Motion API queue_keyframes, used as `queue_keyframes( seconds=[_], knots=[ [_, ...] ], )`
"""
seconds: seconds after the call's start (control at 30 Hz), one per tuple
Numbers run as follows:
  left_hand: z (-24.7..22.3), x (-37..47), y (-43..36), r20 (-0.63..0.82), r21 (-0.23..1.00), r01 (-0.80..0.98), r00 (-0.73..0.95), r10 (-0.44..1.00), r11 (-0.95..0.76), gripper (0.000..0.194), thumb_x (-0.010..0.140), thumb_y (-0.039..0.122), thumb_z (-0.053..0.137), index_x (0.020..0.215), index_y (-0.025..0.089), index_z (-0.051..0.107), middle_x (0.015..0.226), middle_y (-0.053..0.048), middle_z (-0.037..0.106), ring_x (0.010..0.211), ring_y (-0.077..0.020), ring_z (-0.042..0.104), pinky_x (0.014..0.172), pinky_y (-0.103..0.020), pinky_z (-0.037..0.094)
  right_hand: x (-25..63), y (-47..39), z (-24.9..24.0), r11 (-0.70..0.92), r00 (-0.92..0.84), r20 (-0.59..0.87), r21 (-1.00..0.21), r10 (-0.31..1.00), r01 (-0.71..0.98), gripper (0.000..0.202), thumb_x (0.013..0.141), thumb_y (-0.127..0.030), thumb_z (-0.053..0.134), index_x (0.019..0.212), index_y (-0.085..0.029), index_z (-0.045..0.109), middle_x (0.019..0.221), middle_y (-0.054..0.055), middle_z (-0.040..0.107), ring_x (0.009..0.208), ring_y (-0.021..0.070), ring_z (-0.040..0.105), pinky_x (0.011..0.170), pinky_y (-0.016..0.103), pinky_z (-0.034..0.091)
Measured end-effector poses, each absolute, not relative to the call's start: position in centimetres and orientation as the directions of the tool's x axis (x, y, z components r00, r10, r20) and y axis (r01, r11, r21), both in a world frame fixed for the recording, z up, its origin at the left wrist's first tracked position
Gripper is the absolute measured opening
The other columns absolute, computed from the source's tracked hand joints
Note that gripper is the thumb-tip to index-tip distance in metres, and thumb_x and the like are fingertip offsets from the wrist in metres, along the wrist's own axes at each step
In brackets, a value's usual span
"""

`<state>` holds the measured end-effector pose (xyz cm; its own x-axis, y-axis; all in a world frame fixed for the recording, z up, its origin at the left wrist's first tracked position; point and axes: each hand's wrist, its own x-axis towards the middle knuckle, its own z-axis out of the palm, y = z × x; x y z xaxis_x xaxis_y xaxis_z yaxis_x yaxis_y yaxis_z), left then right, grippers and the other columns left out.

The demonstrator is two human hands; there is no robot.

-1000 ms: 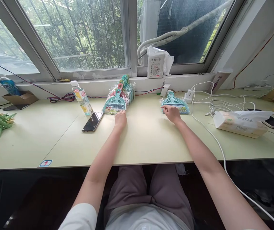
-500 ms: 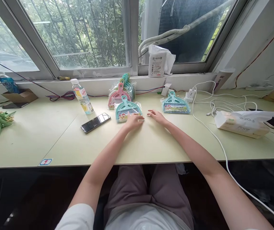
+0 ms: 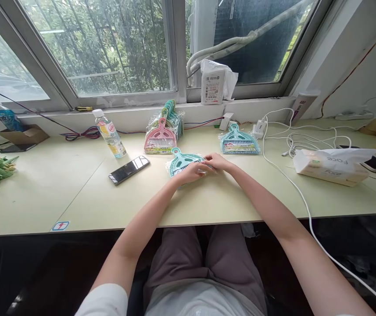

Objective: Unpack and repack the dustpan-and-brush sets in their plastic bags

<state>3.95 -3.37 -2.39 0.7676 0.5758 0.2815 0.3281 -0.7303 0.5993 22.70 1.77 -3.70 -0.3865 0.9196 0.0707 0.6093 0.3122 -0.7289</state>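
Note:
A teal mini dustpan and brush set (image 3: 181,160) in clear plastic wrap lies near the middle of the table, turned slightly, its handle toward the window. My left hand (image 3: 192,172) is closed over its near edge. At its right corner, my right hand (image 3: 220,162) grips the edge, fingertips close to those of the left; both hands partly hide the set. Just behind stands a pink wrapped set (image 3: 160,137), with a row of green and teal sets (image 3: 172,112) at its back. Another teal set (image 3: 239,141) rests to the right of my hands.
A phone (image 3: 129,170) and a tilted-looking drink bottle (image 3: 109,135) are on the left. On the right are a tissue pack (image 3: 334,166), tangled white cables (image 3: 306,140) and a charger (image 3: 259,127). A long white cord crosses the table's front edge.
The middle teal set has slid right and toward me with my left hand, uncovering the pink set. My right hand has come onto its right edge. The view has shifted slightly.

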Motion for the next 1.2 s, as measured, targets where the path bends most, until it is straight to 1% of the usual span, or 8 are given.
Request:
queue_keyframes(
  seconds=[0.13,0.3,0.43,0.53,0.63,0.93,1.03,1.2],
  knots=[
    [-1.6,3.5,-3.5,0.297,0.611,0.468,0.612,0.733,-0.638,0.034,0.079,0.017,0.061,0.11,0.028,0.07,0.114,-0.004,0.07,0.109,-0.0245,0.061,0.099,-0.039,0.044,22.7,1.9,-3.6,0.306,-0.316,0.142,-0.768,0.938,0.563,0.041,0.071,-0.056,0.06,0.069,-0.016,0.066,0.063,-0.001,0.062,0.067,0.015,0.054,0.061,0.025,0.039],
    [-0.9,1.3,-1.9,0.469,0.567,0.735,0.083,0.88,-0.371,0.044,0.084,0.029,0.062,0.127,0.031,0.056,0.14,-0.007,0.052,0.136,-0.0293,0.039,0.111,-0.052,0.03,22.8,2.1,-3.4,0.316,-0.035,0.345,-0.807,0.938,0.499,0.036,0.08,-0.05,0.054,0.082,-0.017,0.068,0.083,0.006,0.071,0.078,0.0205,0.062,0.07,0.03,0.045],
    [-1.0,-1.0,-0.1,0.385,0.815,0.527,-0.183,0.904,-0.241,0.058,0.083,0.036,0.064,0.136,0.024,0.044,0.143,-0.012,0.048,0.135,-0.0273,0.041,0.106,-0.042,0.038,22.6,1.6,-3.2,0.388,0.037,0.456,-0.795,0.889,0.466,0.046,0.087,-0.058,0.046,0.097,-0.018,0.067,0.094,0.009,0.072,0.084,0.0222,0.063,0.071,0.03,0.047],
    [-1.5,-1.5,0.5,0.086,0.987,0.14,-0.018,0.996,-0.083,0.042,0.084,0.041,0.062,0.12,0.019,0.055,0.115,-0.011,0.066,0.107,-0.0231,0.062,0.089,-0.034,0.05,22.3,1.2,-3.1,0.392,0.048,0.478,-0.769,0.877,0.505,0.053,0.09,-0.062,0.039,0.102,-0.019,0.066,0.093,0.009,0.071,0.081,0.022,0.063,0.068,0.029,0.046],
    [-2.2,-1.3,0.8,-0.088,0.994,-0.052,0.081,0.993,0.092,0.031,0.079,0.037,0.067,0.101,0.016,0.061,0.09,-0.006,0.069,0.078,-0.0168,0.066,0.072,-0.028,0.052,22.2,1.1,-3.1,0.354,0.021,0.454,-0.721,0.891,0.595,0.05,0.092,-0.058,0.039,0.106,-0.018,0.065,0.095,0.01,0.07,0.078,0.0222,0.062,0.069,0.031,0.045],
    [-3.8,-2.2,2.6,-0.041,0.966,-0.258,-0.108,0.993,0.012,0.026,0.078,0.031,0.066,0.1,0.018,0.061,0.087,-0.003,0.07,0.074,-0.0139,0.066,0.069,-0.027,0.054,21.1,0.0,-3.0,0.529,-0.157,0.661,-0.411,0.734,0.742,0.04,0.092,-0.044,0.048,0.126,-0.024,0.055,0.129,0.01,0.056,0.121,0.029,0.047,0.102,0.043,0.036],
    [-3.4,-2.6,2.5,-0.039,0.945,-0.328,-0.143,0.989,-0.01,0.024,0.081,0.029,0.062,0.101,0.016,0.062,0.089,-0.005,0.071,0.078,-0.0143,0.067,0.073,-0.028,0.056,20.2,-0.3,-3.0,0.582,-0.268,0.575,-0.473,0.773,0.661,0.034,0.095,-0.044,0.043,0.109,-0.023,0.066,0.115,0.009,0.065,0.112,0.0265,0.054,0.097,0.039,0.041],
    [-2.4,-2.0,1.6,-0.025,0.878,-0.476,-0.143,0.989,-0.047,0.024,0.08,0.027,0.064,0.102,0.016,0.064,0.088,-0.003,0.073,0.077,-0.0139,0.069,0.069,-0.024,0.057,20.0,0.4,-4.0,0.461,-0.328,0.337,-0.757,0.883,0.463,0.043,0.091,-0.053,0.045,0.087,-0.019,0.071,0.089,0.006,0.072,0.075,0.0156,0.061,0.069,0.027,0.049]
  ],
)
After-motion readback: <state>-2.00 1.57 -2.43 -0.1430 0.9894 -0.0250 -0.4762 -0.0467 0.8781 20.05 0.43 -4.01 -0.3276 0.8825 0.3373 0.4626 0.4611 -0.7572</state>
